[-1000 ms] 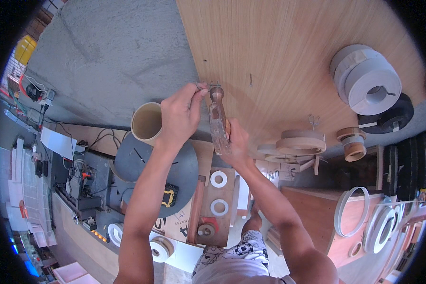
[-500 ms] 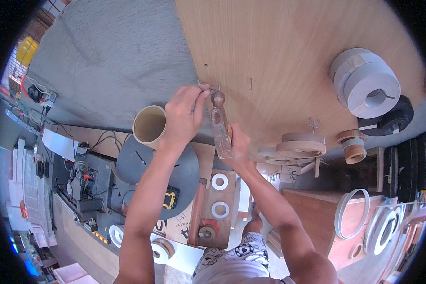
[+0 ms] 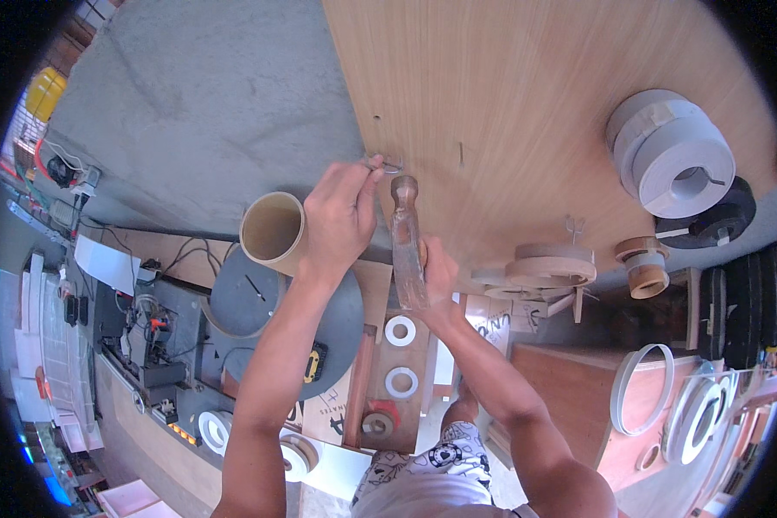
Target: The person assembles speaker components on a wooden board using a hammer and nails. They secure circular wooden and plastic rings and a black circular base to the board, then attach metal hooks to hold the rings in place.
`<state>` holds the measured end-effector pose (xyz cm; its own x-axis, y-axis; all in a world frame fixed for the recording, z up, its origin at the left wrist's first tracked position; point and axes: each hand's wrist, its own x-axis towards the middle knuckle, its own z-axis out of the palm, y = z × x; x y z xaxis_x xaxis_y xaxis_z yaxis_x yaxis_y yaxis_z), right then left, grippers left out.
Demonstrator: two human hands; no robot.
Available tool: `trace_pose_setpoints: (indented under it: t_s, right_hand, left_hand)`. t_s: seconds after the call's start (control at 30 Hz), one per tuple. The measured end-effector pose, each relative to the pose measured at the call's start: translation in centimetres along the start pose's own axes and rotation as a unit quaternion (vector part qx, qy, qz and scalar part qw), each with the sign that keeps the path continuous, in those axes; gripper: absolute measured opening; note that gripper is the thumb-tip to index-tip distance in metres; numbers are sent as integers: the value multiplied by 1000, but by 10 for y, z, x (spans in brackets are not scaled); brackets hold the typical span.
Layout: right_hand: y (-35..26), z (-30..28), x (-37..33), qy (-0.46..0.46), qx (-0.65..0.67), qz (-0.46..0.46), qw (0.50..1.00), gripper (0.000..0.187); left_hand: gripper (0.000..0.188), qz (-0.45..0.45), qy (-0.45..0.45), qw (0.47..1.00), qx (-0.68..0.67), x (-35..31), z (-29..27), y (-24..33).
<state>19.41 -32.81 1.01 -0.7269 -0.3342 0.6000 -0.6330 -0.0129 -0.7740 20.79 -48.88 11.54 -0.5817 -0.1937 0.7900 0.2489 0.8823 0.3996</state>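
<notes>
My left hand [image 3: 341, 216] is raised at the lower left edge of the wood-grain panel [image 3: 509, 78]. Its thumb and fingers pinch a thin bent metal hook [image 3: 392, 166] against the panel; the fingertips cover part of it. My right hand [image 3: 441, 281] is wrapped round the handle of a hammer [image 3: 407, 242], and the worn metal head stands just below the hook, apart from it. To the right of the hook, a thin nail or pin [image 3: 461, 154] sticks out of the panel. A small dark hole [image 3: 376, 117] shows higher up.
A large white edging roll [image 3: 682, 164] and a black roll [image 3: 721, 220] hang at the right. Wooden-coloured rolls [image 3: 551, 266] hang lower. A cardboard tube [image 3: 273, 229] stands beside my left wrist, by a round grey disc [image 3: 341, 302]. Bare grey concrete [image 3: 224, 95] adjoins the panel.
The hammer head and my right hand have moved down, away from the hook. My left hand stays at the panel edge with its pinch on the hook.
</notes>
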Motion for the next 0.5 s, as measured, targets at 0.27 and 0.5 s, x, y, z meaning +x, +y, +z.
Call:
trace_pose_setpoints:
  t_s: [0.27, 0.5]
  right_hand:
    - [7, -3, -3, -17, -30, 21, 999, 24]
    - [19, 3, -5, 14, -26, -11, 999, 21]
  left_hand:
    - [7, 4, 10, 1000, 11, -2, 5, 5]
    - [10, 10, 5, 1000, 15, -4, 6, 3]
